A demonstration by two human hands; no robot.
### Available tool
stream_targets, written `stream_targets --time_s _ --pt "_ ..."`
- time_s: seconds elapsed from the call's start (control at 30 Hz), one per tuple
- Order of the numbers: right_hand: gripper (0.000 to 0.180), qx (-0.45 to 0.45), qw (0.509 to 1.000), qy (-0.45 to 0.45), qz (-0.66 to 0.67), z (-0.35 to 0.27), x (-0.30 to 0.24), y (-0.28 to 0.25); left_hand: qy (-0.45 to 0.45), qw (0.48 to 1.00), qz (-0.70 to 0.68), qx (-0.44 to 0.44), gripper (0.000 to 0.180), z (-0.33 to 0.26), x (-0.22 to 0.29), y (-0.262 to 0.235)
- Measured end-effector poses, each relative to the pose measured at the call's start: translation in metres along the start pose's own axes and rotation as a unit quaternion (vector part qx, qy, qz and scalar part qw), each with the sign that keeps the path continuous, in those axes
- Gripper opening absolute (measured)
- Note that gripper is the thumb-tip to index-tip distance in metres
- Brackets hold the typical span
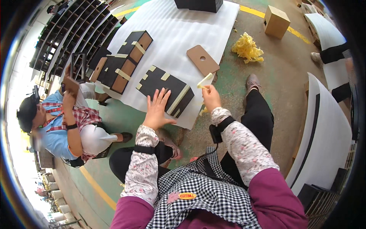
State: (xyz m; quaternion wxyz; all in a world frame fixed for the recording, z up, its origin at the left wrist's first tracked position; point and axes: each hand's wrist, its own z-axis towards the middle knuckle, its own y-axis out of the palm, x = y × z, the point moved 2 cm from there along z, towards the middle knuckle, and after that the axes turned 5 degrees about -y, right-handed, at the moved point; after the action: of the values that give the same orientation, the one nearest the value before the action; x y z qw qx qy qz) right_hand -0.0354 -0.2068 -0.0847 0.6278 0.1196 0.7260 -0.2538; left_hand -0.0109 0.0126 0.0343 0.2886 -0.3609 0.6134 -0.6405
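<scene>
A black box (160, 88) with pale yellow tape strips on its edges lies on the white foam sheet in front of me. My left hand (155, 110) rests with spread fingers on its near side. To the right of the box, my right hand (211, 98) pinches a strip of pale yellow tape (204, 80), which sticks up from the fingers. Beyond them lies a flat brown board (201, 60) with rounded corners and a round hole. At the left stand more black boxes with brown faces (124, 68), also taped.
A co-worker (63, 126) sits at the left, holding a brown piece and a black frame (78, 68). Crumpled yellow tape (247, 48) and a cardboard-coloured box (276, 22) sit on the floor at the right. Black shelving (72, 32) stands far left; white-covered stacks (320, 133) are at right.
</scene>
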Motion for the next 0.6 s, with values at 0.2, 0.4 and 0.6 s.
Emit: stream_targets --time_s 0.2,0.4,0.6 --pt "0.023 0.110 0.994 0.022 -0.009 -0.016 0.025 0.024 0.061 0.998 0.007 0.028 0.115 0.029 -0.008 0.028" --pt "0.033 0.058 0.994 -0.062 -0.073 -0.043 0.003 0.059 -0.032 0.997 -0.003 0.065 0.117 0.051 0.023 0.045" --pt "0.035 -0.040 0.995 -0.058 -0.072 -0.045 0.002 0.052 -0.032 0.997 -0.017 0.066 0.117 0.053 0.021 0.047"
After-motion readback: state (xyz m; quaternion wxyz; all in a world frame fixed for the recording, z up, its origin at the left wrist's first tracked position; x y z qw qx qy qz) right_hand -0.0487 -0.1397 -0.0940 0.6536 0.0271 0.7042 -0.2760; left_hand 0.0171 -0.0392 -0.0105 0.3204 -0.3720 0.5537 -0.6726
